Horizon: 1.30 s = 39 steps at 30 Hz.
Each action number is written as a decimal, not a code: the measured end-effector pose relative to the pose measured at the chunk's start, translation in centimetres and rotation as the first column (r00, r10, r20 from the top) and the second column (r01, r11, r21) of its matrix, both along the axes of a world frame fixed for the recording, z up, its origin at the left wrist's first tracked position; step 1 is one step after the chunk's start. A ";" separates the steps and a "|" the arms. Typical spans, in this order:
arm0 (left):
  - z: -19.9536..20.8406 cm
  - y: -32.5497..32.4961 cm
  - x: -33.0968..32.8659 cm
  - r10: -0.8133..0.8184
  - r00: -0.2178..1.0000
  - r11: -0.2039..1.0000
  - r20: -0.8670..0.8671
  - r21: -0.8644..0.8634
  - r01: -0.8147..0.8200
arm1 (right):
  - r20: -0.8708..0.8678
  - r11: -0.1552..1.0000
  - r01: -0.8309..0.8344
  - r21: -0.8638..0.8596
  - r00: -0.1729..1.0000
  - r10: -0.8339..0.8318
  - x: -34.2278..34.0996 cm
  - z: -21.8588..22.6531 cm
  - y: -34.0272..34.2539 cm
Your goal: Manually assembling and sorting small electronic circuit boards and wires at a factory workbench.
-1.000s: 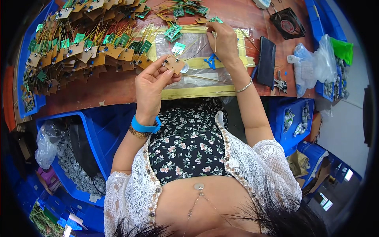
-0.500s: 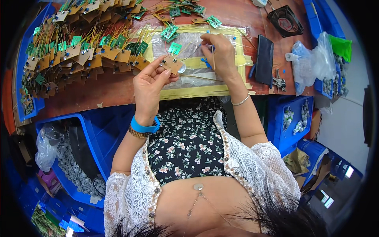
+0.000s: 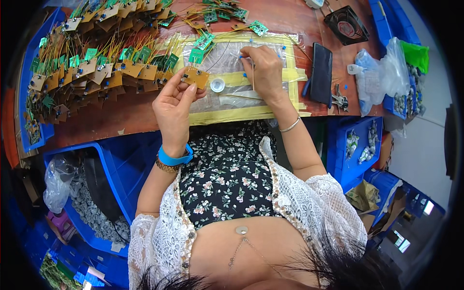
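My left hand [image 3: 176,101] pinches a brown circuit board [image 3: 197,78] by its lower left side, between thumb and fingers. Small dark components stand on the board, and a small green circuit board [image 3: 196,56] lies just above it. To the right, over the taped plastic sheet, my right hand [image 3: 267,72] is closed with a thin light stick [image 3: 253,79] pointing down from its fingers. Tiny blue bits show at its fingertips; whether they are held I cannot tell. Between the hands sits a small round white-rimmed tin [image 3: 217,85].
Rows of brown boards [image 3: 130,68] with wires and green boards fill the left side. Rightward lie a dark phone [image 3: 321,72], keys [image 3: 340,99], a black fan [image 3: 346,25] and a plastic bag [image 3: 369,79]. Blue bins [image 3: 104,164] stand below the table edge.
My left hand has moved left and slightly down with the brown board, uncovering the round tin. My right hand has shifted a little left and down, keeping the thin stick.
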<state>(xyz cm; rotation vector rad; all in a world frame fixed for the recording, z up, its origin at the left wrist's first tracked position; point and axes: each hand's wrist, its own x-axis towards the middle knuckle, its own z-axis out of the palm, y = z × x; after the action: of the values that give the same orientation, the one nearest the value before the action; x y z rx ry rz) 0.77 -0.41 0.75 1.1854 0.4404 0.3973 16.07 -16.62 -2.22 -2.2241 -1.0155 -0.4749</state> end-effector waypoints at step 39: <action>0.0 -2.3 -0.3 -0.227 0.973 0.974 -0.029 -0.026 0.227 | -0.063 0.967 -0.192 0.170 0.977 0.205 -6.9 5.2 1.7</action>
<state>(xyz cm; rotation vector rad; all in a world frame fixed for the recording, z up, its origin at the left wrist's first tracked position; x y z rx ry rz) 0.50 -2.66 0.75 1.2067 0.3308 0.1756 9.19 -14.91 2.93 -1.9572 -1.1029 -0.3629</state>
